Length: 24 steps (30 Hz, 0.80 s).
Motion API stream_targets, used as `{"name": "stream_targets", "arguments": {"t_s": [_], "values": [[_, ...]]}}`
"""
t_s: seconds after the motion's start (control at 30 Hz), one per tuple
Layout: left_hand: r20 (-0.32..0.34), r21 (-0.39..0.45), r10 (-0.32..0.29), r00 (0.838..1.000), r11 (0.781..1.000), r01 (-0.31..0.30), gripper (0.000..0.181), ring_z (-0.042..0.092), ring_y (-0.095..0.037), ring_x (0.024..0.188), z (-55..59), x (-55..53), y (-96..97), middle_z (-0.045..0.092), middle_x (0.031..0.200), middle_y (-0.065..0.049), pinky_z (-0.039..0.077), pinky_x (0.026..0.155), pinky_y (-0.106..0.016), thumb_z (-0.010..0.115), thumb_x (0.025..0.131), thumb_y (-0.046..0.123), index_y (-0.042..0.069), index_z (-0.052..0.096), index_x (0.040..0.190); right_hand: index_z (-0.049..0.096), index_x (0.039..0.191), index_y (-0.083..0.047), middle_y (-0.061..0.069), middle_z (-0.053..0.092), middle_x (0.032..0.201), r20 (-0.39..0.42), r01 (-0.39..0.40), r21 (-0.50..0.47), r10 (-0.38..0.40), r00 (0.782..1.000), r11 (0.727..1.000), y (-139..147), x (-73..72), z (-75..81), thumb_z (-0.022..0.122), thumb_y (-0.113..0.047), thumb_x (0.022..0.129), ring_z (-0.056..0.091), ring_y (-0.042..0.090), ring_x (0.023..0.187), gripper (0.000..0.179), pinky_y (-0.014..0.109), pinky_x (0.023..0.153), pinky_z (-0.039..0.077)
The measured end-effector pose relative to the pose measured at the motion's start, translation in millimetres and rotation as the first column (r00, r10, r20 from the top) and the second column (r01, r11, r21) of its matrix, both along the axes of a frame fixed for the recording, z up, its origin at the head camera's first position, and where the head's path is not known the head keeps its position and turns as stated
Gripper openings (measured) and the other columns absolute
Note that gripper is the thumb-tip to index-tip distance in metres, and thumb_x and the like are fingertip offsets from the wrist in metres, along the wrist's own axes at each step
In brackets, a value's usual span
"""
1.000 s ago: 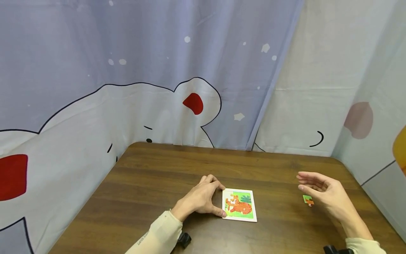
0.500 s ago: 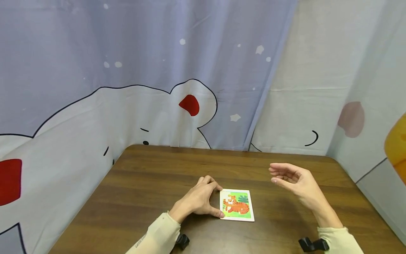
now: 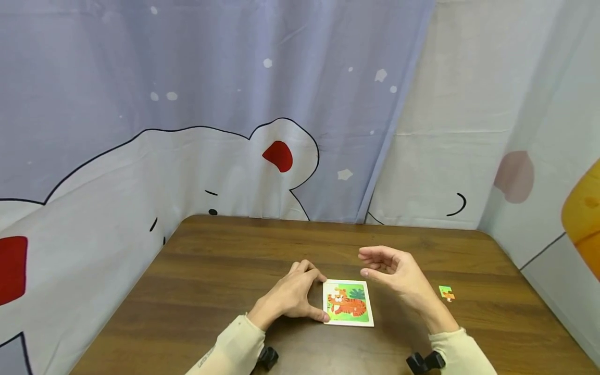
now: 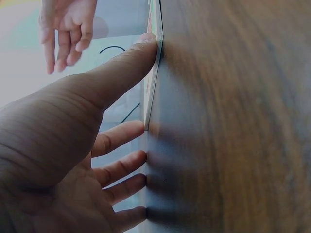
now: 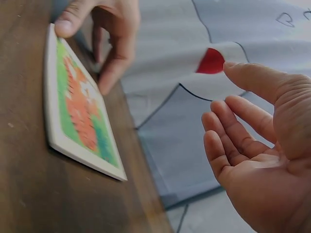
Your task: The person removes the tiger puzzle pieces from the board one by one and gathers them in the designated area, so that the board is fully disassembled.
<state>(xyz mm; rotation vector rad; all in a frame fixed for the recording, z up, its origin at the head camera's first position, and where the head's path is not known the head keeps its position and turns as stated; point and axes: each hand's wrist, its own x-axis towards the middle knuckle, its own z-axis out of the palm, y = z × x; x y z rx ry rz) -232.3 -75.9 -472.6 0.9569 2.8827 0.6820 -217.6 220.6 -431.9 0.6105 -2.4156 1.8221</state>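
Observation:
A square jigsaw puzzle board (image 3: 349, 304) with a white rim and an orange tiger on green lies flat on the table. My left hand (image 3: 292, 292) holds its left side, the thumb on the near corner and the index finger against the far corner. In the left wrist view the other left fingertips touch the tabletop. My right hand (image 3: 394, 273) hovers above and right of the board, with nothing between its loosely bent fingers. A pale patch shows at the picture's upper left. Right of my right forearm lies a small puzzle piece (image 3: 447, 293), green and orange.
The brown wooden table (image 3: 225, 250) has rounded far corners. A printed curtain (image 3: 225, 172) hangs along its back and sides. Each wrist carries a black camera mount, one of which, the right mount (image 3: 425, 361), is low in the head view.
My right hand has moved left from beside the loose piece to near the board, with its fingers empty. My left hand stays on the board. The head view has shifted slightly.

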Motion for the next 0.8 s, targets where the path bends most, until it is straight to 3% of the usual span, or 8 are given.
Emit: {"name": "stream_targets", "arguments": {"t_s": [0.33,0.53,0.8], "values": [[-0.007,-0.006,-0.001,1.000,1.000,0.001,0.086,0.053,-0.023,0.125,2.6,-0.3,1.5,0.059,0.139,-0.006,0.055,0.105,-0.039,0.105,0.071,0.057,0.015,0.072,0.139,0.074,0.137,0.000,0.028,0.073,0.136,0.057,-0.093,0.056,0.090,0.994,0.994,-21,-1.8,-23.7,0.087,-0.006,0.096,0.072,0.046,0.119,0.043,0.033,0.100,0.060],[-0.001,-0.010,0.001,1.000,1.000,-0.001,0.087,0.053,-0.024,0.127,2.4,-0.1,1.6,0.059,0.141,-0.006,0.055,0.106,-0.041,0.104,0.071,0.058,0.015,0.072,0.139,0.069,0.138,0.011,0.029,0.074,0.130,0.069,-0.155,0.070,0.151,0.986,0.985,-28,-2.5,-39.0,0.085,-0.007,0.098,0.073,0.042,0.116,0.046,0.031,0.099,0.061],[0.010,-0.007,0.012,1.000,1.000,-0.012,0.087,0.053,-0.023,0.127,-0.1,-0.2,0.8,0.059,0.141,-0.005,0.056,0.106,-0.042,0.104,0.071,0.059,0.016,0.072,0.140,0.070,0.135,0.012,0.028,0.074,0.128,0.124,-0.185,0.063,0.177,0.976,0.981,-32,-2.3,-53.0,0.086,-0.005,0.097,0.075,0.030,0.108,0.045,0.027,0.095,0.061]]}}
